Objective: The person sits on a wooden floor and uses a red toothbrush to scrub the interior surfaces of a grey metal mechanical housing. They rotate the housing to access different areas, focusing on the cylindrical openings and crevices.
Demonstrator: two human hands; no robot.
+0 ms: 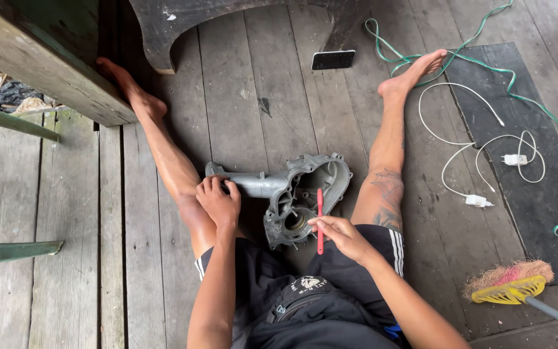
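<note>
Casing (pixel 292 194), grey cast metal, lies on the plank floor (pixel 240 84) between the seated person's spread legs. Long tubular arm of the casing points toward the person's left leg; round hollow housing sits toward the right leg, open side up.

Left hand (pixel 219 201): fingers curled around the tubular arm near its end, closed on it, knuckles up.

Right hand (pixel 337 231): fingertips pinching a thin red tool (pixel 320 220), held roughly upright. Upper end of the tool sits over the casing's hollow, near the round bore; lower end sticks out below the fingers, over the dark shorts. Kind of tool not clear at this size, and cannot tell if its tip touches metal.

Surroundings:
- Phone (pixel 332 59), dark screen, flat on the floor beyond the casing, near the base of a dark wooden piece.
- Black mat (pixel 550 213) on the person's right, carrying white cables (pixel 460 148) with two small white plugs.
- Green cable (pixel 485 64) running across the mat's far corner, past the right foot.
- Brush (pixel 510 287), yellow head, pinkish bristles, grey handle, lying at the mat's near edge.
- Green bars at the left edge of view, well apart from the hands.
</note>
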